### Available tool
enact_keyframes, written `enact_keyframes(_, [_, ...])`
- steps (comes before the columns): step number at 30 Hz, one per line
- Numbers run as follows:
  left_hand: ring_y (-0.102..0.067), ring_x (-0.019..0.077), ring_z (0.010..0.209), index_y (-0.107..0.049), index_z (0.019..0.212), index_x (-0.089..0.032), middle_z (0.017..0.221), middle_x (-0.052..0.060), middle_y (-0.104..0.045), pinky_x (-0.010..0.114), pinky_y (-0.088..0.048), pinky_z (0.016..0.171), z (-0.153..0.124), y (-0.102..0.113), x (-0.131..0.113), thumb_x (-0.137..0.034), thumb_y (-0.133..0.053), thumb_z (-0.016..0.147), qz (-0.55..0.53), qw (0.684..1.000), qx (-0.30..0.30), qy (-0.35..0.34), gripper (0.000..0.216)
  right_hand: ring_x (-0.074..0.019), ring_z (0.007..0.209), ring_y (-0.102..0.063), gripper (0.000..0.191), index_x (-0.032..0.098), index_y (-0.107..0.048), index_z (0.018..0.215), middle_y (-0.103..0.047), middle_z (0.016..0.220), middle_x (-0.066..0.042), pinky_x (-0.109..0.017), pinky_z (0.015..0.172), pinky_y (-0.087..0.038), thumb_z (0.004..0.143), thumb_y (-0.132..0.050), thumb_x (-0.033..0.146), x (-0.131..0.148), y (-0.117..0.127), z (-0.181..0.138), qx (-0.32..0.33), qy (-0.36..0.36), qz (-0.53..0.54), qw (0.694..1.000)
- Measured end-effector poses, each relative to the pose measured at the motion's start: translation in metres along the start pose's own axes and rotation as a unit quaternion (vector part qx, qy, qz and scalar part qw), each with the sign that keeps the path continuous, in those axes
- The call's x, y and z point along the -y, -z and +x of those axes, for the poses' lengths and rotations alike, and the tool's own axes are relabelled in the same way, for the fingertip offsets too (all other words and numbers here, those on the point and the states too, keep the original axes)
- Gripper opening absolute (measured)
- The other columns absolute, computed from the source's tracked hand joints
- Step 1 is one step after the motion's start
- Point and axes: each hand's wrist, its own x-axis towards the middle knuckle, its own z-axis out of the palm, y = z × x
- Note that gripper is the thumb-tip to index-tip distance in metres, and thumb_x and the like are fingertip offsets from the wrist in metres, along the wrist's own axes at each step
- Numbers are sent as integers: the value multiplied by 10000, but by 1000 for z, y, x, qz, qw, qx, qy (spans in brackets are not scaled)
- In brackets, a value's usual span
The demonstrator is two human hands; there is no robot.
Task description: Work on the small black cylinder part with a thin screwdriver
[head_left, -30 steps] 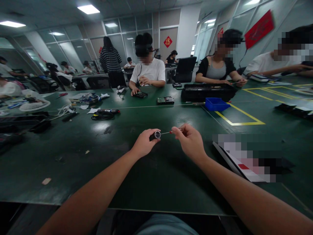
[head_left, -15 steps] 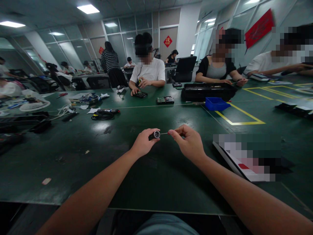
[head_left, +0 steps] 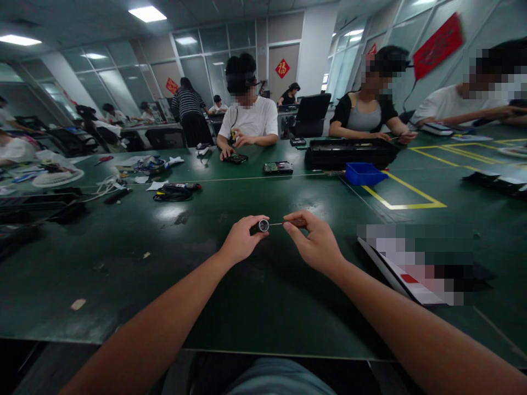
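Above the middle of the green table, my left hand [head_left: 241, 239] grips a short black cylinder [head_left: 260, 226] with a silver ring at its near end; it resembles a small flashlight, though its exact kind is unclear. Thumb and fingers close round it from the left. Opposite it, my right hand [head_left: 315, 236] is closed on a screwdriver [head_left: 300, 223] with a reddish-brown handle. Its thin metal shaft points left and reaches the right side of the cylinder. Whether the tip sits in a screw is too small to see.
On the green table [head_left: 164, 307] lie a blue bin [head_left: 364, 174], a black housing [head_left: 349, 154], a circuit-board unit [head_left: 278, 167] and a coiled black cable [head_left: 175, 192]. A partly blurred white item [head_left: 405, 282] rests near my right forearm. Co-workers sit across the table.
The fingers of my right hand have shifted on the screwdriver, so more of its handle shows. My left hand and the black cylinder stay almost in place.
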Motion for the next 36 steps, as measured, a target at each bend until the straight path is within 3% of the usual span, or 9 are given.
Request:
enact_keyframes(6, [-632,232,1110,-677,1226,-250,1168,52,-703,411,-464,1012,0,-2,1,-196,-718,863,-2,1000,21,-9,369,-215,829,-694,105,215,-638,924,-725,874,-45,-351,752,-526,914,-588,307,4,0,-1,0,-14,-9,1000])
enact_keyframes(11, [-623,237,1135,-669,1240,-261,1196,52,-697,432,-459,1032,0,-3,3,-219,-713,870,1,1000,22,-20,374,-181,618,-623,358,224,-653,898,-653,674,-5,-308,591,-439,1008,-442,493,1,-2,0,-10,-67,-15,998])
enact_keyframes(18, [-627,235,1119,-670,1235,-253,1182,54,-696,431,-462,1031,0,-1,1,-210,-713,867,8,1000,20,-8,374,-185,630,-616,266,219,-586,1176,-647,709,7,-308,594,-431,986,-461,357,2,-2,0,12,-76,12,997])
enact_keyframes(23, [-633,224,1099,-672,1212,-242,1153,45,-699,397,-470,1012,1,-1,-1,-186,-710,860,4,1000,17,-8,359,-172,634,-575,323,232,-652,918,-589,676,9,-310,617,-409,1015,-399,409,3,-2,-2,10,-49,13,999])
enact_keyframes(25, [-632,223,1101,-667,1216,-240,1156,46,-696,394,-471,1010,1,-1,0,-190,-705,865,3,1000,17,-9,357,-173,633,-569,320,232,-655,940,-591,683,8,-313,621,-412,1016,-397,407,2,-2,-3,3,-53,14,998])
enact_keyframes(28, [-632,225,1104,-660,1222,-237,1164,47,-694,397,-470,1013,1,-1,0,-194,-698,872,4,1000,11,0,355,-186,691,-609,222,223,-612,1072,-652,773,-8,-322,655,-454,971,-482,372,0,-3,-2,-30,-79,54,995])
enact_keyframes(36, [-620,237,1149,-658,1233,-233,1210,58,-689,420,-450,1049,2,2,-9,-186,-687,879,6,1000,2,-8,359,-194,740,-660,336,202,-648,942,-674,814,-47,-373,747,-552,916,-558,525,-18,-13,7,-98,-151,229,957])
